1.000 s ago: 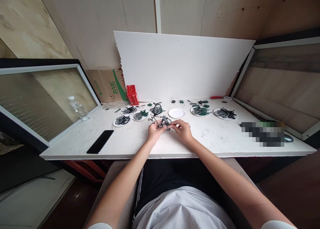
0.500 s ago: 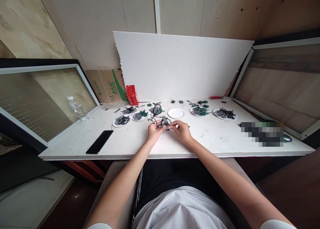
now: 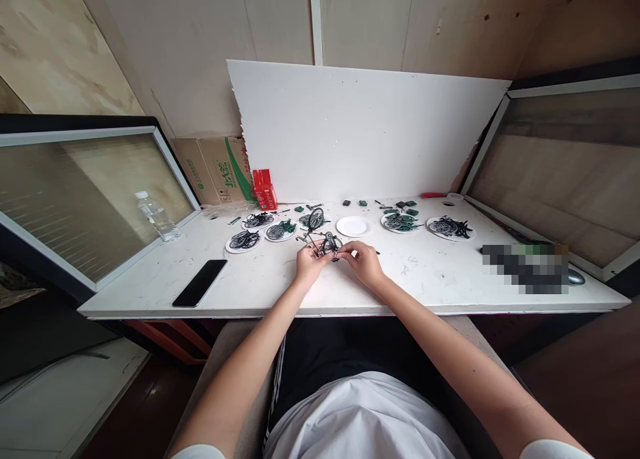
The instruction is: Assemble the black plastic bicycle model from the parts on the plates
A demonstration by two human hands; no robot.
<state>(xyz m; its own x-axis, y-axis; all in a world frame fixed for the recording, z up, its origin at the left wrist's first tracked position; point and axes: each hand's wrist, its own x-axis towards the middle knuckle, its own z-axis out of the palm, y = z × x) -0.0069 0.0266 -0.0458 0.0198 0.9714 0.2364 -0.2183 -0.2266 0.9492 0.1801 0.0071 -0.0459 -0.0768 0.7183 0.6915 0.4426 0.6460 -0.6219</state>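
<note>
The left hand (image 3: 308,265) and right hand (image 3: 369,264) pinch a toy bicycle (image 3: 329,245). Uneven squeezing could snap its thin parts or spring one loose.

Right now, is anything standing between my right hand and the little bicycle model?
Nothing visible does: your right hand already has its fingertips at the bicycle model, and your left hand holds the other side. The white plate lies behind, out of the way.
</note>
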